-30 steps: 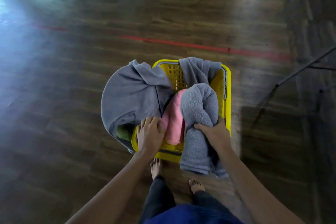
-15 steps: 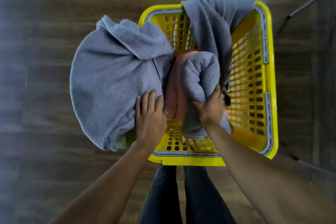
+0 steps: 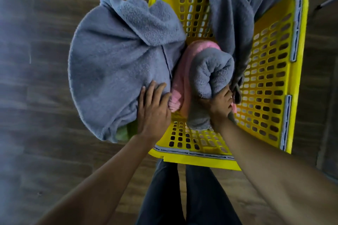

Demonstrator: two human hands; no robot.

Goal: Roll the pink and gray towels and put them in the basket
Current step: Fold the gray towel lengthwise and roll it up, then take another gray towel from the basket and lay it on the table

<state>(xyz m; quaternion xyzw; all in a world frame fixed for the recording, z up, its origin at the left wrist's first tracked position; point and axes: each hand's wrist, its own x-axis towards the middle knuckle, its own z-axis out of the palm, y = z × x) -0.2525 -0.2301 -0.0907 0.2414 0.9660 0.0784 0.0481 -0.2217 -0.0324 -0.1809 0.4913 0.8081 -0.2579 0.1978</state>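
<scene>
From the head view, a yellow basket (image 3: 298, 78) with slotted walls stands on a dark wooden floor (image 3: 36, 133). Inside it, against its left wall, a rolled pink towel (image 3: 180, 86) and a rolled gray towel (image 3: 210, 76) stand on end, pressed side by side. The right hand (image 3: 220, 107) is closed around the lower part of the gray roll, holding it in. The left hand (image 3: 153, 109) lies flat and open, fingers spread, on a large loose gray towel (image 3: 118, 64) draped over the basket's left rim, its fingertips touching the pink roll. Another gray cloth (image 3: 237, 9) hangs over the far rim into the basket. Something green (image 3: 122, 133) peeks from under the draped towel; what it is cannot be told.

The rolls look soft, light and springy, likely to uncoil if released loosely, so a grip around the middle, over the loose outer edge, seems best. The floor is bare planks, dim, blurred at the left; the person's dark trousers (image 3: 164, 197) show below.
</scene>
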